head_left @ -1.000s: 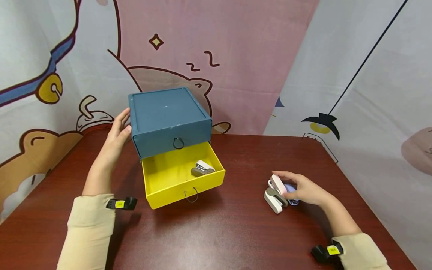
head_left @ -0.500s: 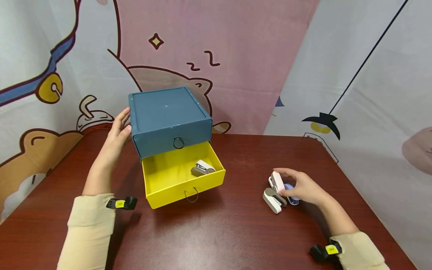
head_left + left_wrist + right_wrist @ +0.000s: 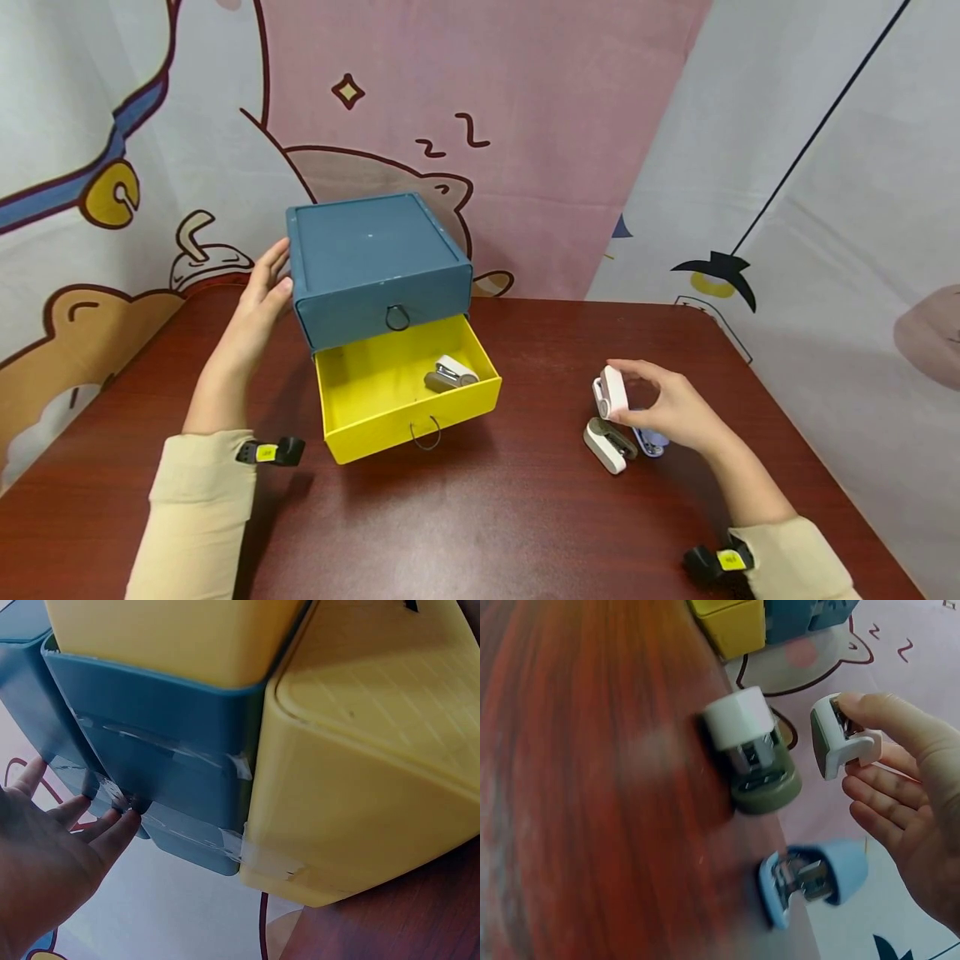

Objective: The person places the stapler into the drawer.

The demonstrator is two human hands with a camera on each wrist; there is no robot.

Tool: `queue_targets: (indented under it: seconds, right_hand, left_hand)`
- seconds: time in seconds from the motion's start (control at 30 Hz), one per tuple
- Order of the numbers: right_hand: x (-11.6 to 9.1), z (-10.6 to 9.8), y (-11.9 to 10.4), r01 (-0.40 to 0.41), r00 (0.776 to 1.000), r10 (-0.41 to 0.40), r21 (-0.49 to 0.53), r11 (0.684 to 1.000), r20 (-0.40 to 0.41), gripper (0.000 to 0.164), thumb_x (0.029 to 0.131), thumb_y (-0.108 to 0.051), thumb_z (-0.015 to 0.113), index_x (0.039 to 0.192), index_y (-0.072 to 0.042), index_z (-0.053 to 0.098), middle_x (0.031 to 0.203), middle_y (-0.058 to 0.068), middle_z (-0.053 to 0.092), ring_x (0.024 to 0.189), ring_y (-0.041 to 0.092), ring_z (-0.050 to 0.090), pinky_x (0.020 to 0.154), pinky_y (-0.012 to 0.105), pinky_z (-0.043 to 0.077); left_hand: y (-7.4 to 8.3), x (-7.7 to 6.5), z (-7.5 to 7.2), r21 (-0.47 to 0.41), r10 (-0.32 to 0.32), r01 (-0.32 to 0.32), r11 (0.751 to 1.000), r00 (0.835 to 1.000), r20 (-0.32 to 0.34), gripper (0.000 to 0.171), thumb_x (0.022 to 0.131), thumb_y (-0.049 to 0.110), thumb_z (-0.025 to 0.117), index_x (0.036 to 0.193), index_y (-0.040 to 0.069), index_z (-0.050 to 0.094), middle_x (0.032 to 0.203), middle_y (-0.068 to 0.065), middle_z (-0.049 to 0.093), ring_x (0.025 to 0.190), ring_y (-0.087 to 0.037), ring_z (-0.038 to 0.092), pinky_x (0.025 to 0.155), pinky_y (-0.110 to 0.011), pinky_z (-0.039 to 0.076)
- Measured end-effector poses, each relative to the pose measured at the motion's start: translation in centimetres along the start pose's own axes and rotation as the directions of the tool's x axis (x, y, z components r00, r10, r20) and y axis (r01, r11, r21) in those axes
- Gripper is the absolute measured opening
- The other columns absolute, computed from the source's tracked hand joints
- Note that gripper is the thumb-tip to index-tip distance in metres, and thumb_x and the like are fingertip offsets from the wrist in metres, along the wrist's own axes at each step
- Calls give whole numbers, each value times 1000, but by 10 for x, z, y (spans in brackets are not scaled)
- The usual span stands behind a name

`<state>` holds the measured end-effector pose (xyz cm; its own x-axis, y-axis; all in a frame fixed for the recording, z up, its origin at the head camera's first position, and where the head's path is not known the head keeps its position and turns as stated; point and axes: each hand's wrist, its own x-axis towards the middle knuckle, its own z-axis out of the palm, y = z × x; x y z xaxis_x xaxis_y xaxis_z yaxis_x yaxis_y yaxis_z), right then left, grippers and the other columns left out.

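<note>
My right hand (image 3: 678, 408) pinches a small white-and-pinkish stapler (image 3: 614, 392) between thumb and fingers, raised off the table. Below it lie a white stapler with a grey-green part (image 3: 609, 446) and a light blue stapler (image 3: 651, 442), partly hidden by the hand in the head view. With fingers extended, my left hand (image 3: 255, 317) touches the side of a blue drawer box (image 3: 378, 246). The left wrist view shows its fingertips against the blue wall (image 3: 150, 769). A yellow drawer (image 3: 360, 379) is pulled out under the blue one, with a white-and-grey stapler (image 3: 452, 374) inside.
The drawer unit stands at the back left of a dark red-brown table (image 3: 480, 533). Behind it hangs a cartoon-printed cloth (image 3: 555, 150). Thin ring handles (image 3: 425, 433) hang on the drawer fronts.
My right hand has lifted the white-and-pinkish stapler up and slightly left, away from the two other staplers. The left hand and the drawers have stayed still.
</note>
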<state>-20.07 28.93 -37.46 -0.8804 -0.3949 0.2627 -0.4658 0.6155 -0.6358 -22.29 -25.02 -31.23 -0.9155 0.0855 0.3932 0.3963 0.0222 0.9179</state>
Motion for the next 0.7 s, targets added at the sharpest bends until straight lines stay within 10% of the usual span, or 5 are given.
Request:
queue_targets:
  seconds: [0.33, 0.7]
  right_hand:
    - [9, 3, -32, 68, 996, -71, -52, 996, -50, 71, 70, -24, 87, 133, -14, 57, 122, 1, 60, 103, 18, 55, 87, 49, 43]
    - [20, 10, -70, 189, 978, -192, -55, 981, -79, 72, 67, -16, 89, 132, -18, 59, 122, -6, 60, 105, 13, 56, 87, 29, 45]
  left_hand:
    - [0, 0, 0, -8, -1, 1, 1000, 1000, -4, 67, 97, 33, 49, 154, 20, 16, 159, -8, 8, 142, -29, 14, 112, -50, 11]
    - [-1, 1, 0, -16, 13, -13, 1000, 1000, 2, 65, 98, 30, 47, 154, 19, 16, 159, -10, 8, 141, -28, 15, 112, -50, 11]
